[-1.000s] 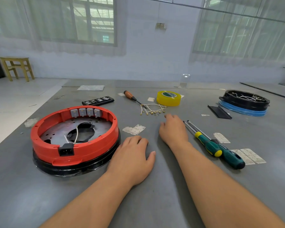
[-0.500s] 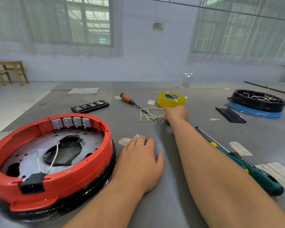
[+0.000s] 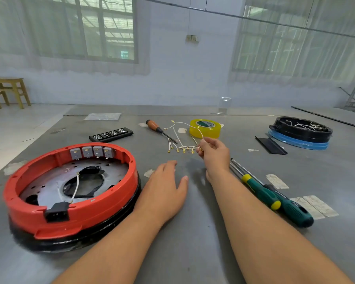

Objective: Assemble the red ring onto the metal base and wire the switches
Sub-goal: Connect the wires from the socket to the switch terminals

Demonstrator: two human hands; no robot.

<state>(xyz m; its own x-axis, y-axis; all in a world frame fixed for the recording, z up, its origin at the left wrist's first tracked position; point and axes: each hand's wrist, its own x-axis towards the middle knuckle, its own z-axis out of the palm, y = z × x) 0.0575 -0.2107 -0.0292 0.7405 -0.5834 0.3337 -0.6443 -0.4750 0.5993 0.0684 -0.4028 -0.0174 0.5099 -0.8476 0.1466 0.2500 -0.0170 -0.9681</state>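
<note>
The round red plastic ring (image 3: 74, 193) sits flat on the metal base plate (image 3: 49, 181), opening upward, its 4 grey switches (image 3: 91, 152) along the far inner wall. Right of the ring, the right hand (image 3: 213, 154), which lay on the wires 0.5 s ago, has lifted and pinches a thin white wire with gold terminals (image 3: 184, 138) between thumb and curled fingers. The left hand (image 3: 164, 187) rests flat, fingers straight, just beside the ring on the grey table (image 3: 193, 232).

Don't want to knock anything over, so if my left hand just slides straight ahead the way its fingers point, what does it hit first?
Probably the small white wires with brass terminals, just past the left hand; depth is uncertain.
</note>
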